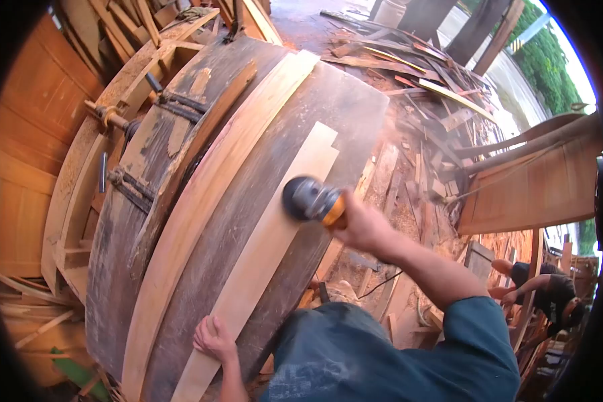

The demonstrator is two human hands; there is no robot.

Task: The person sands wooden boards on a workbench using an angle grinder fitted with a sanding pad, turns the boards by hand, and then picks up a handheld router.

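My right hand (362,228) is wrapped around an orange-and-black angle grinder (313,201). Its dark round disc rests on or just over the face of a pale wooden board (254,264), which has a stepped notch at its far end. Near the close end of that board, my left hand (216,340) grips it, with fingers bent over its surface. Beneath lies a worn grey workbench top (261,167). To the left, a second curved pale board (211,181) runs alongside, next to a rough brown wooden strip (194,154).
Metal clamps (134,191) stick up at the bench's left. Curved wooden frames (80,181) and panels (30,154) stand beyond. Scrap wood (422,67) and sawdust cover the ground to the right. A large curved panel (529,184) and another person (549,291) are at far right.
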